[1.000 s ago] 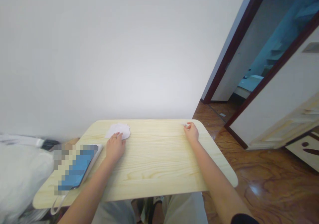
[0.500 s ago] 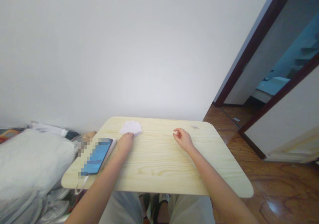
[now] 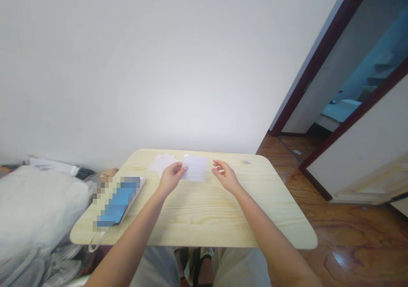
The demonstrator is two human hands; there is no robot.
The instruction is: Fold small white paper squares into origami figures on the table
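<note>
A thin white sheet of paper [image 3: 196, 168] is pinched at its left edge by my left hand [image 3: 172, 176], held over the middle of the table. Just right of the sheet, my right hand [image 3: 225, 175] holds nothing; its thumb and fingers are apart and do not touch the paper. Behind my left hand lies a pile of white papers [image 3: 158, 164] with uneven edges, partly covered by that hand. Farther right on the table is a small pale object [image 3: 246, 161], too small to make out.
The light wooden table [image 3: 204, 219] has rounded corners and stands by a white wall. A blue-screened device [image 3: 117, 202], partly pixelated, lies at its left with a white strap [image 3: 95, 240]. White stuffed bags [image 3: 41, 206] are heaped on the left. A doorway is at right.
My left hand has lifted a sheet of paper off the pile and brought it right, to the table's middle. My right hand has shifted slightly left and its fingers have opened.
</note>
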